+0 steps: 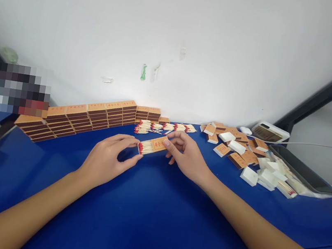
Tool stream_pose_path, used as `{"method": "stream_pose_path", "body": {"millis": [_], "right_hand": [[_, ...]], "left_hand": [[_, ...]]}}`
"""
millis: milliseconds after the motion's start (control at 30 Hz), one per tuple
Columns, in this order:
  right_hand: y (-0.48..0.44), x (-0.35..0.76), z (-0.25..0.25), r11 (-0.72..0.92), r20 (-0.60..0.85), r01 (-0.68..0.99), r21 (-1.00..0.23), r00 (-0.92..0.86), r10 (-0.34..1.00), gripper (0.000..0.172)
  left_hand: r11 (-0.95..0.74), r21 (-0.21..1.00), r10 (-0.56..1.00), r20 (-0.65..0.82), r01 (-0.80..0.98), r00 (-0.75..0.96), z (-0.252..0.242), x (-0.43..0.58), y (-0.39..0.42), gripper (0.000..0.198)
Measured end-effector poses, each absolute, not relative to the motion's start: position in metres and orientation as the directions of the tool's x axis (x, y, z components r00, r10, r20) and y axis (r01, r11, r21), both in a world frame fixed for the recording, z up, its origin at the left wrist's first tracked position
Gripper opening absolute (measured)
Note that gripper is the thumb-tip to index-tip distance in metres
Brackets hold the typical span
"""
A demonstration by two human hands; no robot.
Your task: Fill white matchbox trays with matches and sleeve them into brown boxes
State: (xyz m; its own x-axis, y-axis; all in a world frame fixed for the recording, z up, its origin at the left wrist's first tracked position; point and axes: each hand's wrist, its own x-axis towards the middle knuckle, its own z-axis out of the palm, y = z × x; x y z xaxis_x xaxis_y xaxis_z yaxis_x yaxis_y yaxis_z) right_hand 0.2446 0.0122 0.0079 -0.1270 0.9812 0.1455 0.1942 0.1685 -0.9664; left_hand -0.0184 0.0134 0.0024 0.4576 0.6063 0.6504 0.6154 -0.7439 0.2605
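A matchbox is held above the blue table between my two hands, its tray drawn partly out of the sleeve. In my right hand (188, 157) is the orange printed sleeve (159, 143), thumb on top and fingers curled behind. My left hand (102, 154) pinches the outer end of the white tray (147, 147) between thumb and fingertips. Red-headed matches lie side by side in that tray, heads toward my left hand. Just beyond the hands, loose matches (180, 129) are spread in several small heaps.
Stacked matchboxes (88, 119) form a long row along the wall at left. On the right lie scattered empty sleeves (238, 160) and white trays (249, 176). A phone (267, 132), a white cable (312, 145) and a dark flat tray (299, 167) sit farther right.
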Motion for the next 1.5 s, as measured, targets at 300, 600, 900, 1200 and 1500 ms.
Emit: {"method": "stream_pose_path", "body": {"millis": [300, 600, 900, 1200, 1500], "right_hand": [[-0.001, 0.235, 0.009, 0.182, 0.13, 0.235, -0.955, -0.22, 0.967, 0.058], [-0.025, 0.224, 0.015, 0.271, 0.122, 0.291, -0.918, -0.444, 0.888, 0.069], [-0.026, 0.224, 0.018, 0.291, 0.119, 0.308, -0.906, -0.475, 0.872, 0.069], [-0.028, 0.224, 0.019, 0.325, 0.127, 0.327, -0.887, -0.503, 0.855, 0.068], [-0.029, 0.225, 0.021, 0.38, 0.167, 0.412, -0.828, -0.466, 0.869, 0.065]], "left_hand": [[-0.777, 0.268, 0.575, 0.672, 0.57, 0.468, 0.008, -0.014, 0.008, 0.023], [-0.82, 0.224, 0.516, 0.688, 0.527, 0.51, 0.006, -0.013, 0.004, 0.043], [-0.836, 0.212, 0.495, 0.689, 0.506, 0.529, 0.008, -0.01, 0.003, 0.033], [-0.852, 0.168, 0.44, 0.743, 0.496, 0.505, 0.015, -0.007, -0.001, 0.033], [-0.845, 0.145, 0.443, 0.73, 0.515, 0.521, 0.018, -0.008, 0.0, 0.028]]}}
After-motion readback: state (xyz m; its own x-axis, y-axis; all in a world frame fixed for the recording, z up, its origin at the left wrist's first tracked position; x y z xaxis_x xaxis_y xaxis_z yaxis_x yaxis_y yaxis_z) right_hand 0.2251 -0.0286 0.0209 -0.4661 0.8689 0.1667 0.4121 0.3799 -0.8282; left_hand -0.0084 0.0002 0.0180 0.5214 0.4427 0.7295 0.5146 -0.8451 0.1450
